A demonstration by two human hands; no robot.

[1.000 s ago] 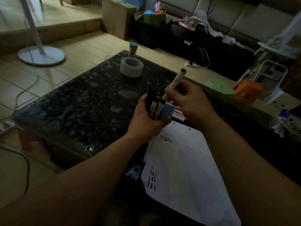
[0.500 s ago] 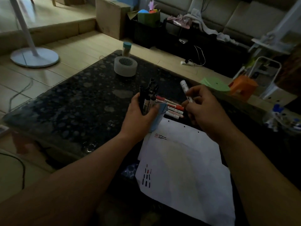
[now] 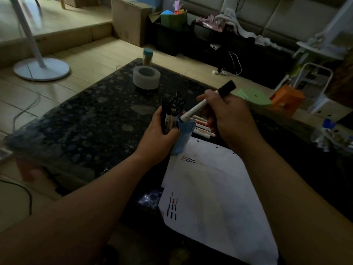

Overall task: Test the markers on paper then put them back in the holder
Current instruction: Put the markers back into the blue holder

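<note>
One marker (image 3: 193, 111), upright 0.5s ago, now slants, low end at holder (image 3: 185, 135).

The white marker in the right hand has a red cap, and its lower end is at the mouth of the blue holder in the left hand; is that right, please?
Not quite: in the head view the cap is black, not red. Otherwise yes: the right hand holds the white marker, lower end at the mouth of the blue holder that the left hand grips.

Bare tabletop (image 3: 86, 127) left of holder (image 3: 184, 137); tape roll (image 3: 146, 78) behind, loose markers (image 3: 202, 130) right.
</note>
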